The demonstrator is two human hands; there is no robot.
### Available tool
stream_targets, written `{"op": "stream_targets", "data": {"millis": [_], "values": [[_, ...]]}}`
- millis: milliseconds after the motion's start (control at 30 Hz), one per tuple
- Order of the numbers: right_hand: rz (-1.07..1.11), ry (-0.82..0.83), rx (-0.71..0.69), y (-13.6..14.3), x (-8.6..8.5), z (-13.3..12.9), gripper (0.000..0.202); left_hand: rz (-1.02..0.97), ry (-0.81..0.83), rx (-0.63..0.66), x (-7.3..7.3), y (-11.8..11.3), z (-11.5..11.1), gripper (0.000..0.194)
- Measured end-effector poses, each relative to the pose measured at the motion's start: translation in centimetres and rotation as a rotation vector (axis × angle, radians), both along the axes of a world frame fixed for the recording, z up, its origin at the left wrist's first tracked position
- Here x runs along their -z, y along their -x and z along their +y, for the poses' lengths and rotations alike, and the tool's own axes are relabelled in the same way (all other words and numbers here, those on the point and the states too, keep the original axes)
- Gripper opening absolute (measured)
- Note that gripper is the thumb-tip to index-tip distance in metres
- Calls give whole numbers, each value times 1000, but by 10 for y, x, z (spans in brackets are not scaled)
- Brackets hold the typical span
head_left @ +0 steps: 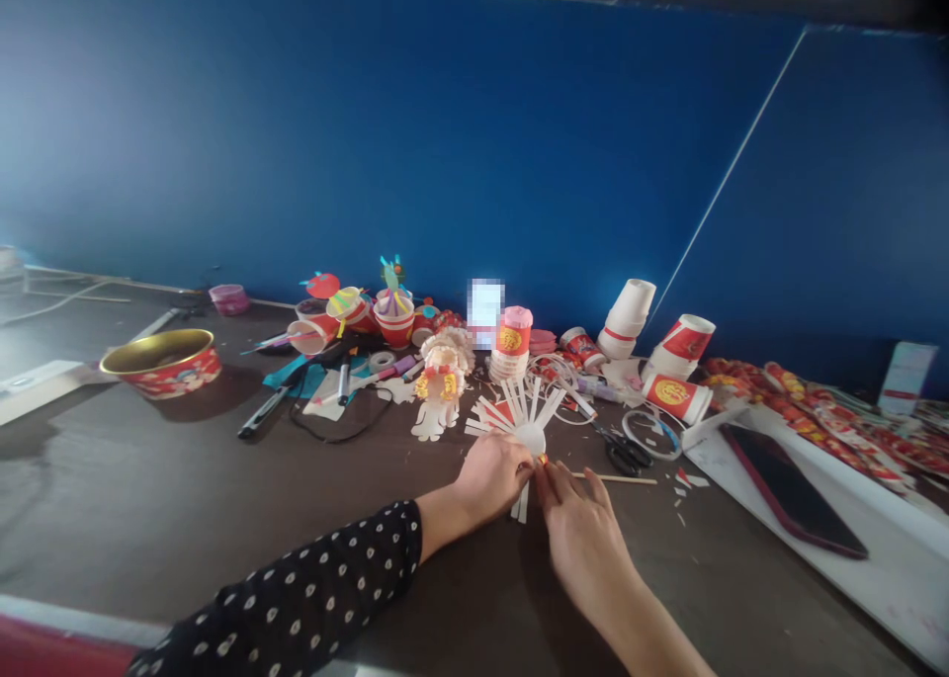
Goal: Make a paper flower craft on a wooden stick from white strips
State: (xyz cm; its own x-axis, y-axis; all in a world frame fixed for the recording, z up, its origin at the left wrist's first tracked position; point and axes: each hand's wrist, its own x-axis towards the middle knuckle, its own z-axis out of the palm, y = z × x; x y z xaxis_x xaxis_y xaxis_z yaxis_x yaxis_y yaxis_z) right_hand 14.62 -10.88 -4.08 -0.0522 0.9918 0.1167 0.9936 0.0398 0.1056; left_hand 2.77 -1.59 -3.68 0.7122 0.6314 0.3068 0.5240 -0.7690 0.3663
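A paper cup cut into strips (531, 438) lies spread flat like a sun, white with a round base in the middle. My left hand (490, 477) is closed over its near left side, fingers curled on the strips. My right hand (582, 524) meets it from the right, its fingertips pinching a strip that shows a bit of red and yellow; other fingers stretch away to the right. Both hands hide part of the near strips. Just beyond stands a red and white paper cup (513, 339) with a pink top, beside a frilly cut-paper figure (439, 390).
Black scissors (627, 452), a roll of clear tape (652, 434) and a thin wooden stick (619, 478) lie to the right. A phone (790, 489) rests in a white tray (837, 573). Leftward are a utility knife (261, 415) and a gold-lined red bowl (167, 366). Cups line the blue wall (445, 143).
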Motion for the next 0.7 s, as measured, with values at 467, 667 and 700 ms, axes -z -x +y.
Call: {"op": "stream_targets", "data": {"millis": [467, 667, 700], "values": [[25, -6, 10, -13, 2, -3, 52, 60, -28, -17, -2, 1, -1, 23], [-45, -36, -13, -12, -1, 1, 48, 49, -61, -35, 2, 0, -2, 28], [-49, -37, -7, -11, -1, 1, 47, 52, -63, -44, 3, 0, -2, 28]]}}
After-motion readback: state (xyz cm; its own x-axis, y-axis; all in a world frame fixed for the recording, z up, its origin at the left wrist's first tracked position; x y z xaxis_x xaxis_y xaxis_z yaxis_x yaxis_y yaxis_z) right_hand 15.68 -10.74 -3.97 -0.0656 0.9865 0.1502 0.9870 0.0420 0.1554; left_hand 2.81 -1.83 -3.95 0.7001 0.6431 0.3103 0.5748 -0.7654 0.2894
